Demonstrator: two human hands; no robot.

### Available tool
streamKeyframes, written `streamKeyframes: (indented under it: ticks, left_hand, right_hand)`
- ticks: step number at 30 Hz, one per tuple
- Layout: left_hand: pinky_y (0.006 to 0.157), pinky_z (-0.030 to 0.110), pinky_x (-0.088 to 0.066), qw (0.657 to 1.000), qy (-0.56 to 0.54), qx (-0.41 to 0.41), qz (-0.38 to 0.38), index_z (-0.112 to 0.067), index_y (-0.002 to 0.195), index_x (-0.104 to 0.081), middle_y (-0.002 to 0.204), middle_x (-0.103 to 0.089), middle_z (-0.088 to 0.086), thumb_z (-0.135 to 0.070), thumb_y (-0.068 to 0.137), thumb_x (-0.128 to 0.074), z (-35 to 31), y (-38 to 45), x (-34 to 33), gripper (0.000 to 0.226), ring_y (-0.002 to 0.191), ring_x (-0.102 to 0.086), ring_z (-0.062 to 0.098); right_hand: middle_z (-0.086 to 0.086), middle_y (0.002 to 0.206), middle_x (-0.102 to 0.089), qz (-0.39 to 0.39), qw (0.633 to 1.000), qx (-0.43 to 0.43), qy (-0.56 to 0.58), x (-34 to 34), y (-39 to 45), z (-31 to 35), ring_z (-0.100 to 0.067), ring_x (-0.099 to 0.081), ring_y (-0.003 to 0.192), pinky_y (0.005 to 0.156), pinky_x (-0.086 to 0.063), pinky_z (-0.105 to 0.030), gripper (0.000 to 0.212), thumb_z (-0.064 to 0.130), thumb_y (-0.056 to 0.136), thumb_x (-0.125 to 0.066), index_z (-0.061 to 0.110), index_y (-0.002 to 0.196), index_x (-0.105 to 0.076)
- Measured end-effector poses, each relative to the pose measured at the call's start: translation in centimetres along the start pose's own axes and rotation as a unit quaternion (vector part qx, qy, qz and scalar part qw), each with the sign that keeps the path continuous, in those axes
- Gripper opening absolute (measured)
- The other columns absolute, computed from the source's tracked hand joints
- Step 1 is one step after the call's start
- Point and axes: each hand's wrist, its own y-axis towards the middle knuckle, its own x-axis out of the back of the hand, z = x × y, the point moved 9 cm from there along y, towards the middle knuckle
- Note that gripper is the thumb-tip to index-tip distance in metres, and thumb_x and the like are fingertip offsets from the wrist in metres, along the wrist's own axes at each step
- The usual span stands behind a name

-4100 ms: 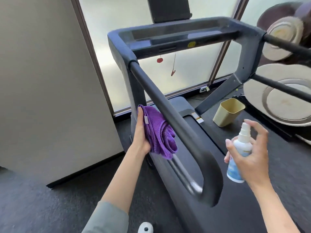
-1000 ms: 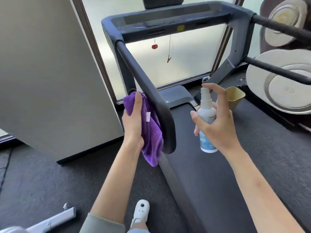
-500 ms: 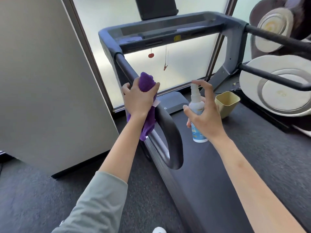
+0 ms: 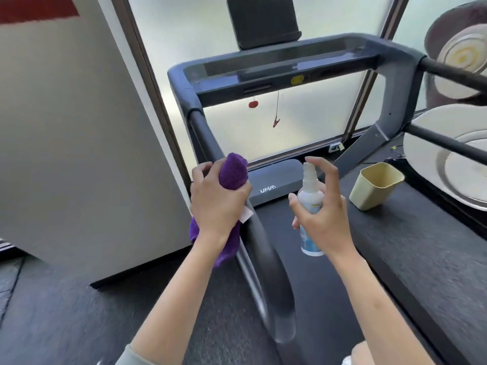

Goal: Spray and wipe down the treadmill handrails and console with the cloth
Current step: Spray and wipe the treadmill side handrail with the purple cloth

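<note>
1. A grey partition panel [image 4: 79,133] stood at the far left, with a frosted window [image 4: 303,133] just to its right.
2. The left hand [image 4: 218,204] was wrapped around the purple microfibre cloth [image 4: 233,171] and pressed it on the left handrail [image 4: 263,248] of the treadmill; the cloth stuck out above the fingers and hung below the wrist.
3. The console [image 4: 279,67] was far, across the top of the frame, with a dark tablet holder [image 4: 261,21] above it.
4. The right hand [image 4: 324,219] held the white spray bottle [image 4: 309,206] upright over the belt [image 4: 355,259], with the index finger curved above the nozzle.
5. A beige cup [image 4: 375,185] lay tilted on the belt, right of the bottle.
6. The right handrail [image 4: 453,75] ran out at the far right.
</note>
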Motion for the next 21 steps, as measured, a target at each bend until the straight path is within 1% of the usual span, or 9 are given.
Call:
streamKeyframes:
  ticks: [2, 5, 6, 9, 11, 12, 14, 17, 21]
  left_hand:
    - [0.09, 0.033, -0.042, 1.0, 0.027, 0.009, -0.01, -0.043, 0.117, -0.059, 0.131, -0.046, -0.013, -0.042, 0.073, -0.071, -0.2, 0.6, 0.0, 0.046, 0.112, -0.054, 0.012]
    - [0.087, 0.03, -0.039, 0.997, 0.066, 0.025, -0.031, -0.048, 0.114, -0.059, 0.131, -0.047, -0.013, -0.049, 0.07, -0.073, -0.2, 0.7, 0.2, 0.046, 0.108, -0.055, 0.01]
    - [0.088, 0.03, -0.039, 0.996, 0.077, 0.027, -0.034, -0.048, 0.114, -0.059, 0.13, -0.046, -0.013, -0.051, 0.07, -0.074, -0.3, 0.6, 0.2, 0.047, 0.107, -0.055, 0.01]
    - [0.093, 0.033, -0.044, 0.992, 0.106, 0.061, -0.026, -0.047, 0.12, -0.056, 0.124, -0.04, -0.011, -0.058, 0.071, -0.073, -0.2, 0.1, 0.3, 0.053, 0.106, -0.057, 0.014]
    - [0.092, 0.034, -0.046, 0.984, 0.132, 0.119, -0.022, -0.046, 0.126, -0.049, 0.117, -0.039, -0.007, -0.065, 0.072, -0.068, -0.2, -0.7, 0.5, 0.06, 0.103, -0.057, 0.018]
    - [0.091, 0.036, -0.046, 0.978, 0.137, 0.151, -0.03, -0.043, 0.129, -0.045, 0.116, -0.04, -0.004, -0.067, 0.073, -0.067, -0.4, -1.3, 0.7, 0.064, 0.103, -0.058, 0.022]
    - [0.086, 0.04, -0.046, 0.964, 0.166, 0.201, -0.062, -0.032, 0.129, -0.041, 0.115, -0.046, 0.002, -0.068, 0.073, -0.066, -1.0, -2.3, 1.0, 0.072, 0.101, -0.059, 0.03]
    - [0.076, 0.04, -0.045, 0.942, 0.24, 0.219, -0.08, -0.021, 0.123, -0.04, 0.112, -0.048, 0.007, -0.066, 0.074, -0.067, -2.7, -2.9, 0.9, 0.072, 0.098, -0.059, 0.033]
    - [0.077, 0.042, -0.047, 0.927, 0.291, 0.238, 0.003, -0.023, 0.127, -0.04, 0.116, -0.044, 0.003, -0.053, 0.065, -0.078, -3.3, -2.7, 0.3, 0.078, 0.101, -0.056, 0.028]
  right_hand:
    - [-0.009, 0.066, -0.056, 0.027, 0.999, 0.013, 0.015, -1.0, 1.3, -0.9, -0.021, -0.058, 0.043, 0.045, -0.049, -0.017, 0.064, -0.001, 0.088, -0.066, 0.043, 0.128, -0.042]
    - [-0.002, 0.063, -0.056, 0.083, 0.996, 0.037, 0.021, -2.5, 4.0, -1.7, -0.015, -0.06, 0.043, 0.047, -0.053, -0.023, 0.066, -0.002, 0.086, -0.067, 0.04, 0.129, -0.04]
    - [-0.002, 0.065, -0.057, 0.102, 0.993, 0.045, 0.023, -2.9, 5.0, -1.7, -0.016, -0.06, 0.043, 0.047, -0.055, -0.028, 0.067, -0.002, 0.086, -0.068, 0.042, 0.128, -0.039]
    - [-0.011, 0.079, -0.06, 0.175, 0.981, 0.072, 0.036, -3.9, 7.6, -0.5, -0.034, -0.058, 0.047, 0.049, -0.055, -0.046, 0.068, -0.001, 0.087, -0.067, 0.046, 0.125, -0.037]
    - [-0.005, 0.085, -0.059, 0.233, 0.968, 0.071, 0.064, -3.9, 8.4, 1.1, -0.036, -0.059, 0.048, 0.047, -0.056, -0.044, 0.07, -0.002, 0.088, -0.066, 0.049, 0.125, -0.037]
    - [-0.007, 0.08, -0.058, 0.263, 0.959, 0.071, 0.073, -3.7, 8.5, 2.1, -0.036, -0.058, 0.048, 0.046, -0.056, -0.043, 0.07, -0.002, 0.088, -0.066, 0.05, 0.125, -0.037]
    - [-0.02, 0.069, -0.055, 0.319, 0.942, 0.074, 0.069, -3.2, 8.9, 3.7, -0.04, -0.057, 0.049, 0.049, -0.055, -0.049, 0.069, 0.002, 0.088, -0.066, 0.054, 0.123, -0.037]
    - [-0.027, 0.072, -0.056, 0.363, 0.926, 0.071, 0.074, -2.3, 10.5, 5.2, -0.042, -0.055, 0.05, 0.053, -0.054, -0.055, 0.071, 0.003, 0.087, -0.067, 0.057, 0.121, -0.037]
    - [-0.023, 0.079, -0.061, 0.401, 0.91, 0.059, 0.085, -2.3, 12.9, 5.7, -0.037, -0.059, 0.047, 0.051, -0.055, -0.054, 0.074, 0.001, 0.087, -0.066, 0.059, 0.122, -0.037]
